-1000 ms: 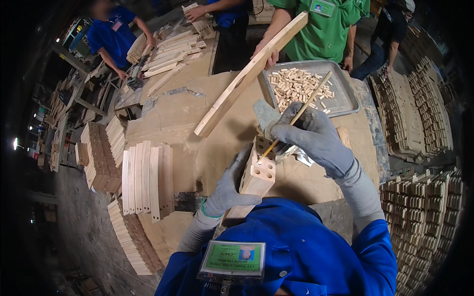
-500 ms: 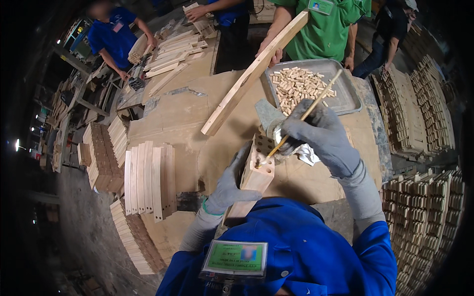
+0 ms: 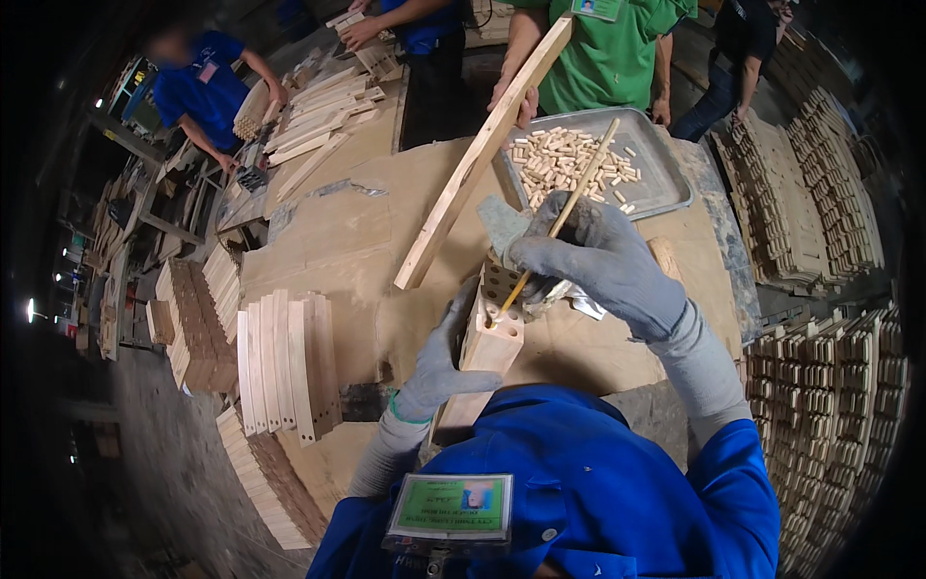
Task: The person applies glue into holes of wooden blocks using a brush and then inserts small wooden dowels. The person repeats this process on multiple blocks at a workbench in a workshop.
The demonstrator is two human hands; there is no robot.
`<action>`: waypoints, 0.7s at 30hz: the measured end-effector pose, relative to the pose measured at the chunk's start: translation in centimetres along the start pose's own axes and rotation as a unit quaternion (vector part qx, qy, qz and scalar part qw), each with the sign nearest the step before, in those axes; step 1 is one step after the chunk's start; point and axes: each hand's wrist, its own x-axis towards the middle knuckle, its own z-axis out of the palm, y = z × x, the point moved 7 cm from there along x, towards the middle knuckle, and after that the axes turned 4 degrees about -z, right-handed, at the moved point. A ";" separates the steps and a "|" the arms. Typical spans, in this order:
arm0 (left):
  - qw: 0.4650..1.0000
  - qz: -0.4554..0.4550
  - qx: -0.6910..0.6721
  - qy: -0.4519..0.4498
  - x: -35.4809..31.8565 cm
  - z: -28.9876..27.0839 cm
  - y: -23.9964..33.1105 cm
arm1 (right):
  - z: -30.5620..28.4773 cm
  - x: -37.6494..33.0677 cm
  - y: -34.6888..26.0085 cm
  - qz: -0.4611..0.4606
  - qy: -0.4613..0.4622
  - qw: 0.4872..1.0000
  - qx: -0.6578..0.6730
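My gloved left hand is wrapped round a bundle of wooden pieces, whose drilled ends face up in front of my chest. In my gloved right hand is a thin wooden stick, slanting down to the left. Its whitish lower tip is at one of the near holes in the bundle's end. Just behind the bundle, partly hidden by my right hand, are a grey flat piece and a pale container. A white crumpled cloth or paper shows under that hand.
A metal tray holds many wooden dowels. Across the cardboard-covered table, a person in green holds a long wooden bar. Wooden slats lie at left; stacked pieces stand at right. Other people work at the far left.
The stick's tip has shifted slightly left and stands at a hole in the bundle's end. My right hand has moved a little left with it. The whole view has shifted slightly.
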 end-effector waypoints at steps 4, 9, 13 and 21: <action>1.000 0.007 -0.004 -0.004 0.0 -0.3 -0.2 | -1.6 -0.1 -0.1 -0.020 0.029 0.995 0.094; 1.000 -0.009 -0.020 0.005 -0.3 -0.6 -0.2 | -2.8 -0.2 1.7 0.001 0.065 0.995 0.079; 0.999 -0.030 -0.027 0.003 -0.3 0.0 0.2 | -1.7 0.2 3.0 0.027 0.011 0.999 0.034; 0.998 -0.047 -0.050 0.018 -0.3 0.5 0.1 | -1.9 -0.2 1.0 0.012 0.006 1.000 -0.015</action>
